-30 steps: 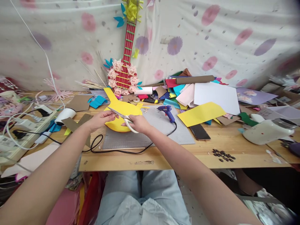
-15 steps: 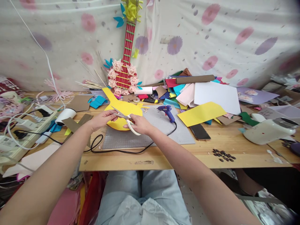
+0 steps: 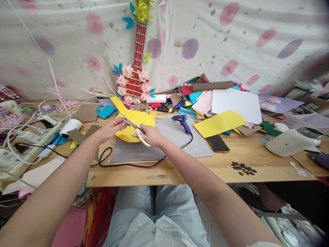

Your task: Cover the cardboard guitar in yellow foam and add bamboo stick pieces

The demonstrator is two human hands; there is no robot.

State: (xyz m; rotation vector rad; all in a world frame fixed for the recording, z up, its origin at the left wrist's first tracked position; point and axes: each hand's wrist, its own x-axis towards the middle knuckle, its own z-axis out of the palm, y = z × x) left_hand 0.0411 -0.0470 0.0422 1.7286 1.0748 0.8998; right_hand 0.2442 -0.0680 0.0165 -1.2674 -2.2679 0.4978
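Note:
My right hand is closed round the white handles of a pair of scissors, whose blades point left and away from me. My left hand is pinched by the blades; what its fingertips hold, if anything, is too small to make out. Under both hands lies a yellow guitar-shaped cutout, its neck pointing to the back left. It rests on a grey cutting mat. To the right on the mat stands a blue glue gun with a black cord.
A red toy guitar with paper roses leans on the back curtain. Coloured sheets, a yellow strip, a phone and black oval pieces lie to the right, near a white jar. Power strips and cables crowd the left.
Both hands and the scissors have shifted slightly left over the yellow cutout. The view has moved a little as well. The grips look the same.

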